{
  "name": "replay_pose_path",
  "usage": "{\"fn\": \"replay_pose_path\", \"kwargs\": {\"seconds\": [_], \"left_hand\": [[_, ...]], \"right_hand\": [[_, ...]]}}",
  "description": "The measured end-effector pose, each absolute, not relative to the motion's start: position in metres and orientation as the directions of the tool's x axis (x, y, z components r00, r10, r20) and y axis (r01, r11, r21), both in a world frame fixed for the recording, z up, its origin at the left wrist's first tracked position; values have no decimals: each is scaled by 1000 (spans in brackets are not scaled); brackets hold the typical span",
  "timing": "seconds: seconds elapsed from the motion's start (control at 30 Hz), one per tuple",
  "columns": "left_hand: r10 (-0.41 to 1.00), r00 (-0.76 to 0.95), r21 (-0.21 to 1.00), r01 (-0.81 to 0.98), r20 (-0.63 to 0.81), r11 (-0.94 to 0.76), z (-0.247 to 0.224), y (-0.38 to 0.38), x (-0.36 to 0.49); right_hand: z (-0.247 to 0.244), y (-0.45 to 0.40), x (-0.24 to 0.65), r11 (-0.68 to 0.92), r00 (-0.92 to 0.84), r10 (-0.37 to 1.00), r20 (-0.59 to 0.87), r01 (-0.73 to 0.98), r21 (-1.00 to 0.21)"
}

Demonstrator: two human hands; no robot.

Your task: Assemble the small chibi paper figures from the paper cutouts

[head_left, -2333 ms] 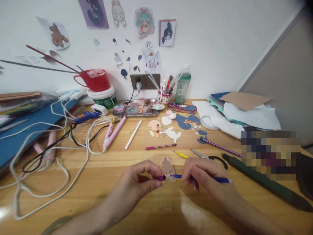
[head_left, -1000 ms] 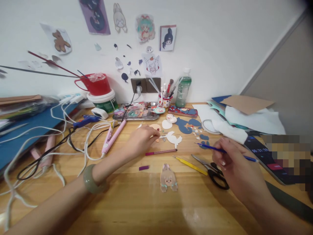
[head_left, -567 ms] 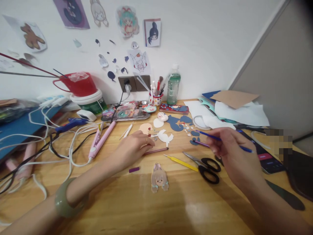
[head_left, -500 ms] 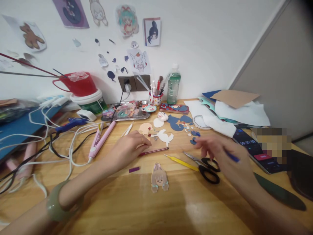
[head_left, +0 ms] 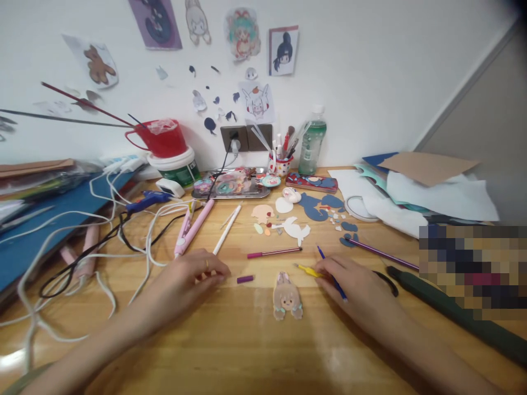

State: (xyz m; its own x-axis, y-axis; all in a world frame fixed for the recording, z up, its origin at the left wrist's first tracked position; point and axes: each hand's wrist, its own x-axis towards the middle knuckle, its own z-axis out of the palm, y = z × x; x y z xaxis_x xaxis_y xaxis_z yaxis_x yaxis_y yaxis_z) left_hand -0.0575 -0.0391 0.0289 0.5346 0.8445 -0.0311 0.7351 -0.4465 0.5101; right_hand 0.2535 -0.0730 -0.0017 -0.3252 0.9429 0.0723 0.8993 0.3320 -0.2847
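Note:
My left hand (head_left: 203,277) rests on the wooden table with its fingers loosely curved and nothing visible in them. A small purple cap (head_left: 245,279) lies just right of its fingertips. My right hand (head_left: 349,285) is closed, with a slim blue pen (head_left: 341,291) slanting through its fingers. Its fingertips touch a yellow craft knife (head_left: 305,269) lying on the table. Between the hands lies a flat cut-out figure (head_left: 287,299) with a smiling face and long ears. Beyond it lies an uncapped dark pink pen (head_left: 275,253). Scissors (head_left: 387,282) are mostly hidden beneath my right hand.
White paper pieces (head_left: 294,230) and blue pieces (head_left: 315,208) are scattered ahead. A purple pen (head_left: 382,254) lies right. Pink hair straighteners (head_left: 193,230), a white pen (head_left: 227,229) and tangled white cables (head_left: 140,274) are left. A metal tray (head_left: 197,193) and a bottle (head_left: 313,145) stand behind.
The view has turned left. Both hands have drawn back towards me; my left hand has left the dark pink pen, and my right has come to the yellow craft knife, covering the scissors.

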Motion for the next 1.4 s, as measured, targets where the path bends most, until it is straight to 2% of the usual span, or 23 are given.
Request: {"fn": "replay_pose_path", "kwargs": {"seconds": [0.1,0.2,0.33,0.53,0.63,0.7,0.77,0.87,0.93,1.0,1.07,1.23,1.4], "left_hand": [[733,680,490,644,-14,-588,21,-54,-40],[673,738,427,595,45,-681,15,-62,-24],[687,722,430,596,84,-679,12,-70,-15],[623,779,398,549,76,-735,8,-77,-6],[632,770,414,548,89,-727,9,-76,-6],[651,755,482,542,80,-688,12,-77,-4],[692,720,603,532,46,-594,14,-80,-1],[755,653,829,455,-63,-324,16,-86,11],[752,639,933,346,-159,-97,15,-89,19],[712,662,965,250,-234,85,13,-90,26],[674,689,964,201,-266,174,8,-89,28],[738,645,980,159,-197,122,-8,-87,17],[832,527,920,389,-175,-53,-14,-85,-1]], "right_hand": [[-1,-76,250,337,-311,940,142,910,-241],[1,-81,244,392,-350,916,194,884,-256],[2,-85,235,443,-413,896,162,849,-287],[-4,-88,233,478,-482,876,33,854,-207],[-7,-91,232,474,-458,880,124,863,-175],[-8,-94,228,490,-444,858,259,858,-151],[-8,-98,220,547,-470,798,378,828,-125],[-7,-104,204,669,-560,661,499,741,-55],[-8,-106,195,738,-624,557,548,674,18],[-10,-106,190,772,-651,479,589,632,70],[-13,-105,189,779,-655,476,587,623,63],[-18,-104,196,802,-663,544,514,591,-87],[-14,-104,203,805,-670,568,478,575,-150]]}}
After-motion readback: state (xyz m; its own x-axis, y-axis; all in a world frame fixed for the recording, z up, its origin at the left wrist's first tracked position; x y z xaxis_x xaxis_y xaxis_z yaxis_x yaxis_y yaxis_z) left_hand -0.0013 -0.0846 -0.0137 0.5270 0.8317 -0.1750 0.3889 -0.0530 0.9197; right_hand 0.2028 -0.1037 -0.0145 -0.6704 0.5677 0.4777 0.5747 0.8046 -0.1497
